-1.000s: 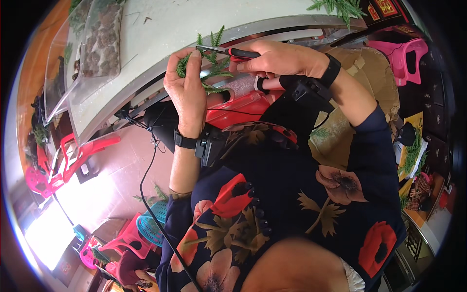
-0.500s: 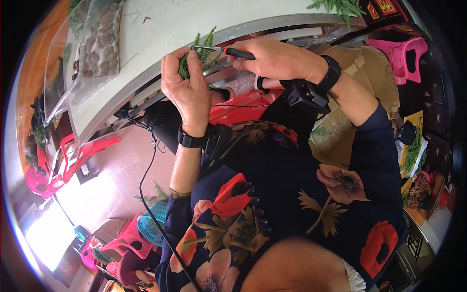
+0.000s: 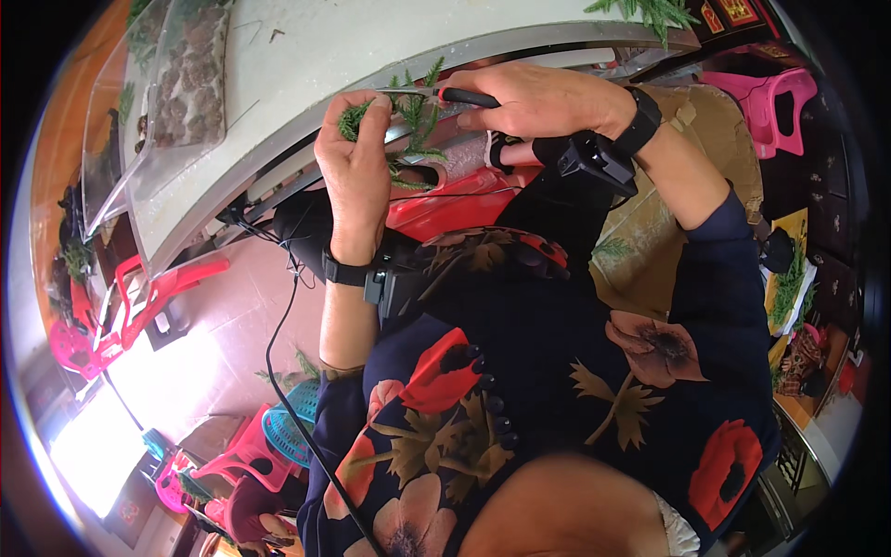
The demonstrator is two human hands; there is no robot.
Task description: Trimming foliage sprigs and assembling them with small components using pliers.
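Note:
At the table's front edge my left hand point(image 3: 355, 167) pinches a green artificial pine sprig point(image 3: 416, 113) between thumb and fingers. Part of its needles bunches up inside the grip, and the rest fans out to the right and hangs below. My right hand point(image 3: 548, 102) is closed round long-nosed pliers point(image 3: 469, 97) with a black-and-red handle. Their thin metal jaws point left and meet the sprig beside my left thumb. Whether the jaws are closed on a stem is too small to tell. Both wrists wear black straps with small devices.
The pale table point(image 3: 306, 51) curves across the top. On it are a clear plastic bag of brown cones point(image 3: 190, 84) at the left and more pine sprigs point(image 3: 645, 14) at the far right. Cardboard point(image 3: 682, 167) and a pink stool point(image 3: 766, 111) stand right; a cable point(image 3: 271, 348) hangs at my left.
My left hand has tilted and shifted slightly; the sprig now bunches in it and spreads further right. My right hand has moved a little to the right with the pliers.

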